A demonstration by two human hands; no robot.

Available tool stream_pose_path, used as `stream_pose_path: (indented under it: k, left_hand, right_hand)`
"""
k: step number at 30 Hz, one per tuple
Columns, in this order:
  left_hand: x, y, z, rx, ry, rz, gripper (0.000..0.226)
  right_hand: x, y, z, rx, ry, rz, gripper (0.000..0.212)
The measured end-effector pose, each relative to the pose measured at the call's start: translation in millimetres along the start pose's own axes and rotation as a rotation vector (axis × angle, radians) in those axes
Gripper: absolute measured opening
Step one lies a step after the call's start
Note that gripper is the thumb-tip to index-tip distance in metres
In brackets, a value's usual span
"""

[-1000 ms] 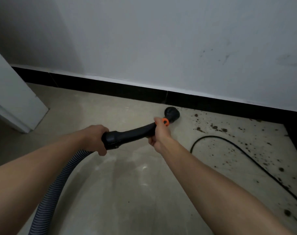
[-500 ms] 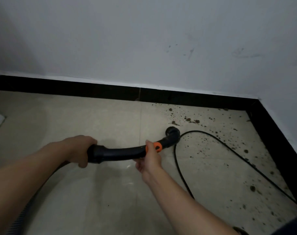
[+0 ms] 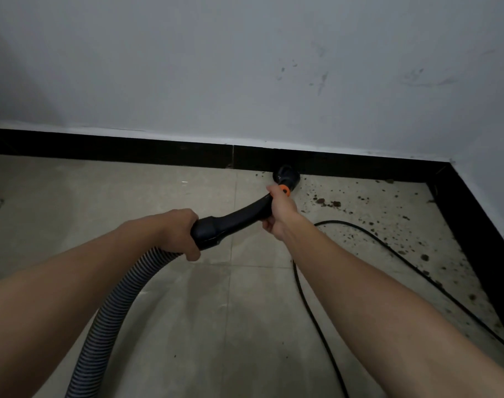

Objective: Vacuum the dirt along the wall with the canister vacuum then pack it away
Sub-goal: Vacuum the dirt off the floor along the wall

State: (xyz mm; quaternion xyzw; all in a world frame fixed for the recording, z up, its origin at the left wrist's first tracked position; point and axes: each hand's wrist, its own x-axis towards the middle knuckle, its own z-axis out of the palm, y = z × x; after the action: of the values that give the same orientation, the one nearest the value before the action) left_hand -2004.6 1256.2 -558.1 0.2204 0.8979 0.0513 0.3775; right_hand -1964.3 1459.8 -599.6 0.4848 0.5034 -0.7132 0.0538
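The vacuum handle (image 3: 233,219) is being held low over the floor (image 3: 101,202), and its round nozzle (image 3: 286,173) is sitting right against the black skirting board (image 3: 130,150), at the left edge of the scattered dirt (image 3: 328,202). The left hand (image 3: 179,234) is gripping the rear end of the handle, where the ribbed hose (image 3: 110,311) is joining it, with the fingers (image 3: 193,254) curled fully around it. The right hand (image 3: 279,214) is holding the front part just behind the orange ring (image 3: 284,190), and its fingers are wrapped around the tube too.

The main risk, I think, is coming from the black cable (image 3: 342,222). It is lying on the floor just to the right of the nozzle, in the middle of the dirt. If the nozzle is going to the right along the wall, it may be catching or pushing this cable, and the cable may be dragging the crumbs onto the clean tiles. Some clumps are looking rather big, so they may be blocking the nozzle's mouth. The dirt in the corner is lying tight against the skirting board, and a round nozzle may be leaving some of it there.

The long axis of the handle is running from the left hand up and to the right, in a gentle curve. The nozzle end is pointing away from the person, toward the foot of the wall and down at the floor. The hose is trailing back to the lower left.
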Motion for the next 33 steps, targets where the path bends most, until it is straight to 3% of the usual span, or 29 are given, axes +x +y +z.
stream_pose_path:
  k: [12, 19, 23, 29, 33]
  left_hand:
    - [-36, -69, 22, -0.069, -0.036, -0.161, 0.034]
    - [-52, -112, 41, 0.34, -0.124, -0.203, 0.044]
    - [-60, -149, 54, 0.506, -0.111, -0.193, 0.031]
    - [-67, -117, 53, 0.626, -0.142, -0.134, 0.032]
    - [-56, -86, 45, 0.515, -0.168, -0.104, 0.041]
  right_hand:
    - [-20, 21, 73, -0.152, -0.158, 0.043, 0.039]
    - [-80, 110, 68, 0.079, -0.079, 0.171, 0.028]
    - [-130, 171, 66, 0.238, -0.094, 0.304, 0.022]
    - [-153, 193, 49, 0.309, -0.038, 0.342, 0.025]
    - [-125, 161, 29, 0.323, 0.052, 0.237, 0.025]
